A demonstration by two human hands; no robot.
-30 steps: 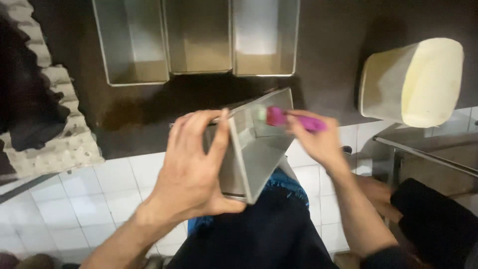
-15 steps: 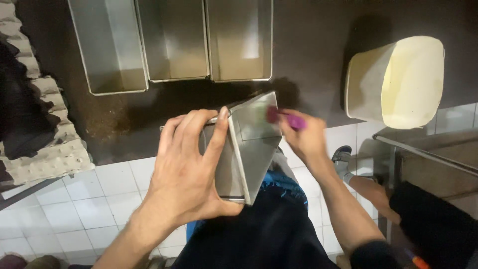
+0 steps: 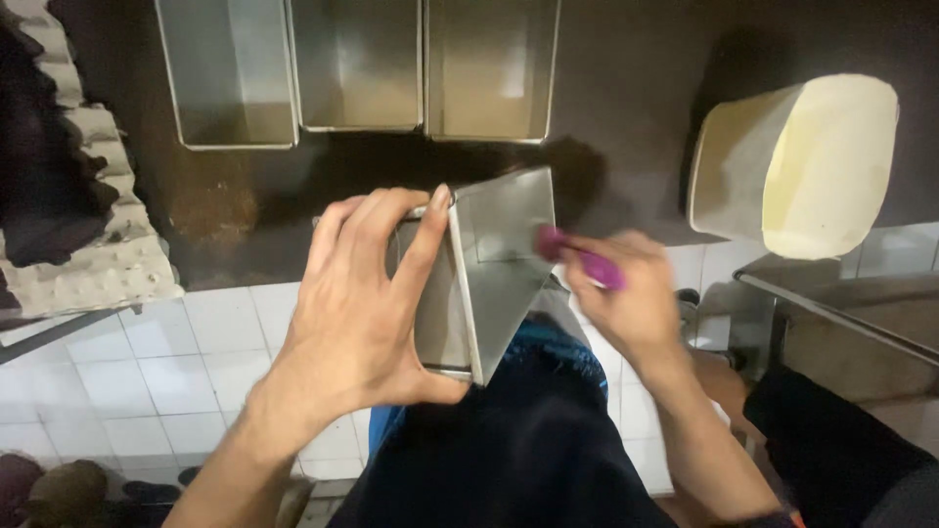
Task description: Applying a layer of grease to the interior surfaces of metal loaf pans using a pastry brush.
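Observation:
My left hand (image 3: pixel 357 303) grips a rectangular metal baking tin (image 3: pixel 494 259), tilted on its side over my lap with its opening facing right. My right hand (image 3: pixel 626 298) holds a small purple-handled brush (image 3: pixel 577 256), and its tip reaches into the tin's opening. The brush end is blurred, partly hidden by the tin wall and my fingers. Both hands are above the edge of a dark worktop (image 3: pixel 626 117).
Three empty metal tins (image 3: pixel 357 68) stand side by side on the dark worktop at the back. A cream tub (image 3: pixel 797 161) of pale fat stands at the right. Egg trays (image 3: pixel 93 249) lie at left. White floor tiles (image 3: pixel 117 381) and a metal frame (image 3: pixel 831 318) are below.
My right hand with the purple brush has drawn slightly lower and to the right, towards the tin's open mouth. My left hand keeps the same hold on the tin.

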